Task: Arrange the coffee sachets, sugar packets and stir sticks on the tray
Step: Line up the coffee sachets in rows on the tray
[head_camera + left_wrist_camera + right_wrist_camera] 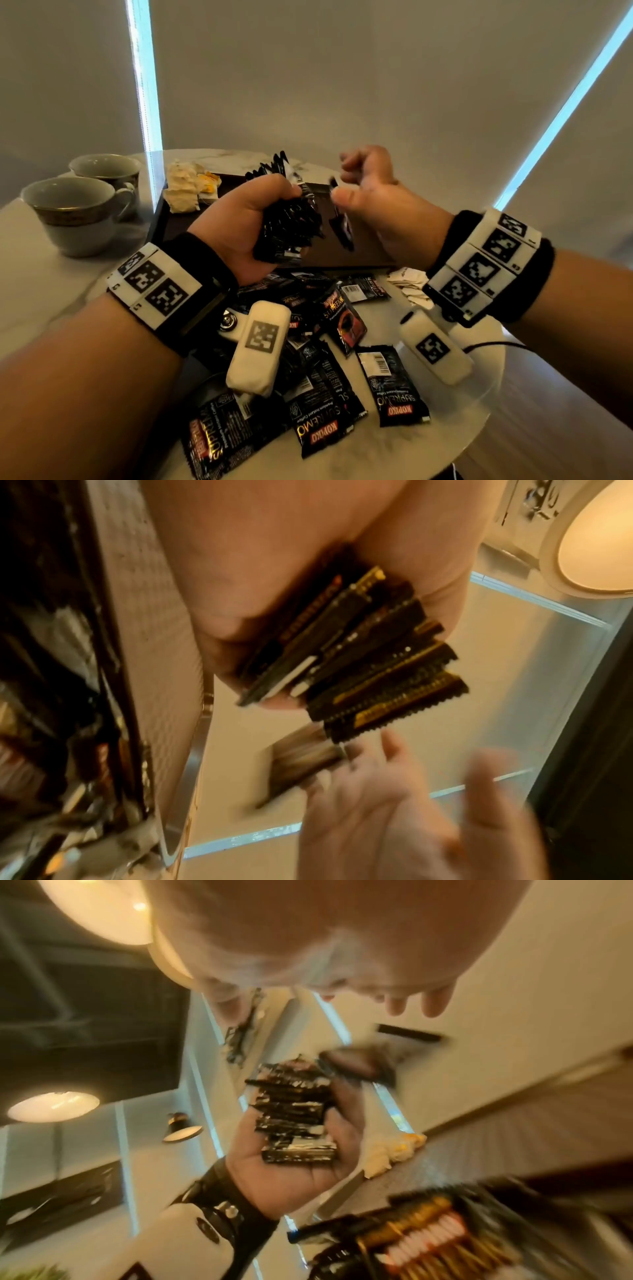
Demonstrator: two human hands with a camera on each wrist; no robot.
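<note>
The left hand (239,219) grips a thick stack of black foil coffee sachets (291,219), long axes upright. The right hand (376,202), fingers curled, pinches 1 black sachet (337,219) edge-on over the dark rectangular tray (363,253)

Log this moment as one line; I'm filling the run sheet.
left hand grips coffee sachet stack | right hand pinches one sachet | both above tray | more sachets on table
</note>
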